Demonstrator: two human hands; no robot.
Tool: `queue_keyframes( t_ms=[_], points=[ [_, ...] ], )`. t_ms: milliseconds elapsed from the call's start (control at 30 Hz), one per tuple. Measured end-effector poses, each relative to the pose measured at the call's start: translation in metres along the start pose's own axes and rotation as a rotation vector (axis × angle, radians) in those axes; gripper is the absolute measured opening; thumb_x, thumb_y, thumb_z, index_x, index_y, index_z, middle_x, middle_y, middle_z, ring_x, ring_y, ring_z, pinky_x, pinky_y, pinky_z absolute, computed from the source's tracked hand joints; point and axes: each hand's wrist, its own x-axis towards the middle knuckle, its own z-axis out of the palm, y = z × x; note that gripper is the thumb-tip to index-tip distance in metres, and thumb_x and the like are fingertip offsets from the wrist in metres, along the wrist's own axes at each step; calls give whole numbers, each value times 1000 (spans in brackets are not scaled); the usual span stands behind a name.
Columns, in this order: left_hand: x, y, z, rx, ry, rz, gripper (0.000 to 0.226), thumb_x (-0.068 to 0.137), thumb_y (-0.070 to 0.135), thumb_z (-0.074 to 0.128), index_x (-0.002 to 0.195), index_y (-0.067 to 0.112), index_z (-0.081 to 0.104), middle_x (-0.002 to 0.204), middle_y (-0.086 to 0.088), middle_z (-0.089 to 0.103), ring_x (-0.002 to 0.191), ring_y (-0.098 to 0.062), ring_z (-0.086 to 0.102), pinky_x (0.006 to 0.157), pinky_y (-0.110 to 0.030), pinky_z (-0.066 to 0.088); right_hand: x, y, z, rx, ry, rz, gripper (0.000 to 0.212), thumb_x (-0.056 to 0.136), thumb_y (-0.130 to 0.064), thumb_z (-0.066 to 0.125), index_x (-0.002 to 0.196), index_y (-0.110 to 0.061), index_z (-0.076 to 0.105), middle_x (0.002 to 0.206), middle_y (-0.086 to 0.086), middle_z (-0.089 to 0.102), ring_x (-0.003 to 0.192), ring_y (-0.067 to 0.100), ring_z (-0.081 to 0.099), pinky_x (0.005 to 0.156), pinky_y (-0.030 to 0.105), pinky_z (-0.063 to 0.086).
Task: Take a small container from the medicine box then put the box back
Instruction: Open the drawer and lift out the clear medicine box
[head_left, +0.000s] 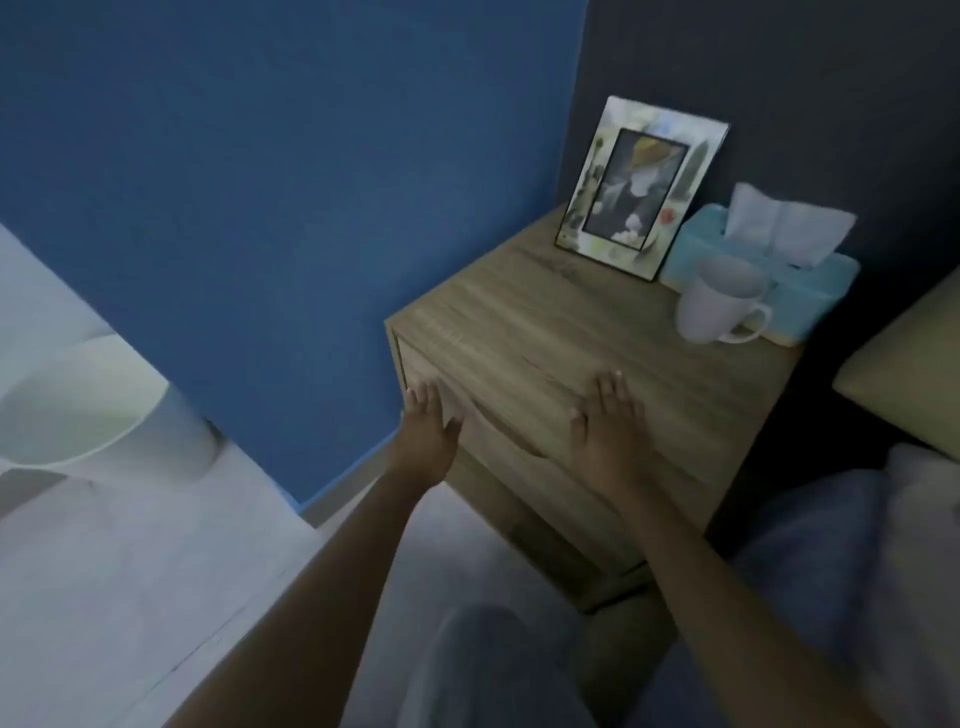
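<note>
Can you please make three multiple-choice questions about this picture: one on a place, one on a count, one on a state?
1. Where does the mug stand?
A. in front of the tissue box
B. on the floor
C. behind the photo frame

2. How many things stand on the nightstand?
A. one
B. three
C. five

3. How are the two hands?
A. both hold a box
B. one holds the mug
C. both open and empty

Answers:
1 A, the mug partly covers the tissue box.
2 B, only frame, tissue box and mug show.
3 C, the left hand and right hand have spread fingers at the nightstand's front edge, holding nothing.
</note>
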Motion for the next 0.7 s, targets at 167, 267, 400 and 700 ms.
queue_keyframes(
  t_ms=[167, 267, 400, 700],
  points=[
    [10, 6, 35, -407, 23, -99, 84, 93, 52, 43, 153, 12, -1, 163, -6, 1, 151, -21, 0, 123, -43, 7, 4, 6, 11, 9, 99, -14, 59, 103, -35, 23, 155, -9, 15, 164, 8, 14, 152, 20, 7, 122, 38, 4],
    [14, 19, 43, -585, 71, -58, 84, 93, 40, 52, 153, 12, 0, 163, -6, 10, 149, -22, 12, 122, -46, 15, 6, 6, 10, -2, 102, -18, 58, 103, -35, 23, 155, -10, 15, 164, 7, 14, 152, 20, 6, 122, 37, 2],
    [13, 24, 45, -669, 112, -77, 86, 92, 31, 58, 152, 9, 1, 161, -8, 13, 148, -24, 16, 121, -46, 17, 4, 5, 10, -1, 93, -11, 58, 103, -35, 22, 155, -12, 13, 164, 6, 11, 152, 18, 4, 122, 35, -1],
    [-6, 22, 42, -774, 105, -94, 81, 95, 32, 51, 153, 15, -3, 161, -5, 16, 147, -23, 20, 120, -40, 21, 0, 4, 4, 19, 55, -5, 58, 104, -36, 17, 156, -11, 8, 165, 5, 6, 152, 17, 0, 121, 34, -4]
  ],
)
